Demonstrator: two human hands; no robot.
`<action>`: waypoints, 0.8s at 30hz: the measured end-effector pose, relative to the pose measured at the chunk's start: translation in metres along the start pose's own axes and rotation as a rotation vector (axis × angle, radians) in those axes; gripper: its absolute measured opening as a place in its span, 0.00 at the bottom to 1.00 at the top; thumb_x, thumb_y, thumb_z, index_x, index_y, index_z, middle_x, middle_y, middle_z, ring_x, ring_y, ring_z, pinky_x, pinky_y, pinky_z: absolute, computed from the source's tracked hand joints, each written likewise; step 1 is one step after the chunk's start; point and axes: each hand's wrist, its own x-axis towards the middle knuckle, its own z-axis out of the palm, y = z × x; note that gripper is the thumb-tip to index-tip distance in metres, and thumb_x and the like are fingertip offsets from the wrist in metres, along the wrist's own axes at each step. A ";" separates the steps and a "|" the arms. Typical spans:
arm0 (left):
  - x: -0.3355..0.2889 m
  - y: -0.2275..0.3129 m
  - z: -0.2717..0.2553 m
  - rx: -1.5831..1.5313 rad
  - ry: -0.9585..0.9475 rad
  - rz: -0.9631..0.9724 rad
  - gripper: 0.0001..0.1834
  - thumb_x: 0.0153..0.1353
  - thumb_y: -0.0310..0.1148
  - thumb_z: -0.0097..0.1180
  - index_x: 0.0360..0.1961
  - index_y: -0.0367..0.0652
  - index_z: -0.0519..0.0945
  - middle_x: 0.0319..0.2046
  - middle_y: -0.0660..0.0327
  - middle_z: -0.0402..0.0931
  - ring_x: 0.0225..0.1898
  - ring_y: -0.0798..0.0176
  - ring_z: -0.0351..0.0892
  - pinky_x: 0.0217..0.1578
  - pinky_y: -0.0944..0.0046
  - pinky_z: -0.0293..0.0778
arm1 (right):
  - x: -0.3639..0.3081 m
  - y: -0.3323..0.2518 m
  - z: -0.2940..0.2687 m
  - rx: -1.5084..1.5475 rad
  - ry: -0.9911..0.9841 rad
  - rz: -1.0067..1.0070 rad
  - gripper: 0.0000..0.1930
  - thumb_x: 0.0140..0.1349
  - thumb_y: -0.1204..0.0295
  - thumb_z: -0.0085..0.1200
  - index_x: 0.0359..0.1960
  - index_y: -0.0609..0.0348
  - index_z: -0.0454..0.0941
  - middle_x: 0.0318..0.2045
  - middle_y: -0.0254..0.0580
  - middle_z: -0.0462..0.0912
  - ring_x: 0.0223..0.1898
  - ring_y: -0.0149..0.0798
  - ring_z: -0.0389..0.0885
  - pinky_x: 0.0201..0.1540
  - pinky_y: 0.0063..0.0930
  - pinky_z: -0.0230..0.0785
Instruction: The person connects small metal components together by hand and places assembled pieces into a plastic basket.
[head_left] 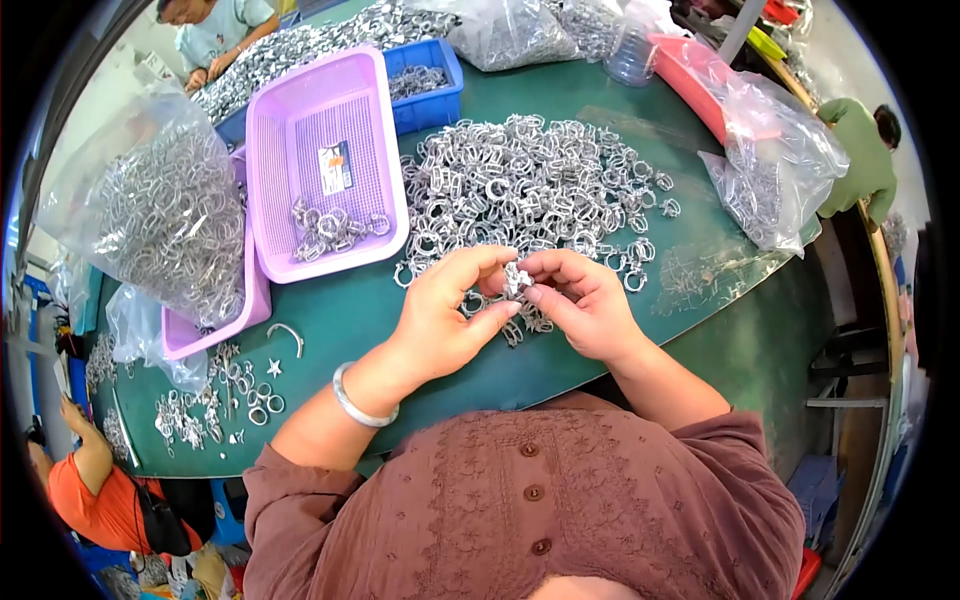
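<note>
Between the fingertips of both hands is a small silver metal casting (517,280), partly covered by the fingers. My left hand (452,305), with a pale bangle (352,402) on its wrist, pinches it from the left. From the right, my right hand (590,305) grips it between thumb and fingers. Just beyond the hands lies a large heap of silver ring-shaped castings (520,185) on the green table (600,365). To the left, a tilted lilac plastic basket (318,165) holds a small pile of castings (335,230) at its near end.
A clear bag of castings (165,215) rests in another lilac basket (215,335) at left. Small loose parts (190,415) lie near left. A blue bin (428,95) stands behind; a pink tray (700,85) and clear bag (770,185) sit right. Other people (225,35) are nearby.
</note>
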 end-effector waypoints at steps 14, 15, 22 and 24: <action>-0.004 -0.017 0.002 0.004 0.052 0.143 0.38 0.45 0.14 0.59 0.60 0.37 0.62 0.29 0.61 0.73 0.33 0.67 0.72 0.39 0.68 0.69 | 0.010 0.004 -0.003 -0.174 -0.037 -0.114 0.11 0.57 0.83 0.50 0.42 0.65 0.76 0.37 0.38 0.79 0.37 0.27 0.77 0.40 0.21 0.70; -0.006 -0.017 0.003 0.004 0.052 0.141 0.38 0.45 0.14 0.59 0.60 0.37 0.62 0.29 0.61 0.73 0.33 0.67 0.72 0.39 0.68 0.69 | 0.008 0.004 -0.002 -0.173 -0.038 -0.112 0.11 0.57 0.83 0.50 0.42 0.65 0.76 0.37 0.38 0.79 0.37 0.27 0.77 0.40 0.21 0.70; -0.009 -0.019 0.004 0.006 0.056 0.120 0.39 0.45 0.13 0.59 0.61 0.37 0.60 0.29 0.60 0.73 0.33 0.68 0.73 0.39 0.68 0.69 | 0.007 0.003 -0.001 -0.162 -0.032 -0.110 0.11 0.56 0.83 0.51 0.41 0.65 0.76 0.37 0.38 0.79 0.37 0.28 0.77 0.41 0.21 0.70; -0.012 -0.019 0.005 0.005 0.055 0.113 0.39 0.46 0.13 0.58 0.61 0.37 0.60 0.29 0.60 0.73 0.33 0.68 0.73 0.39 0.68 0.69 | 0.004 0.003 0.000 -0.162 -0.032 -0.104 0.11 0.56 0.83 0.51 0.41 0.65 0.76 0.37 0.38 0.79 0.37 0.28 0.77 0.41 0.21 0.70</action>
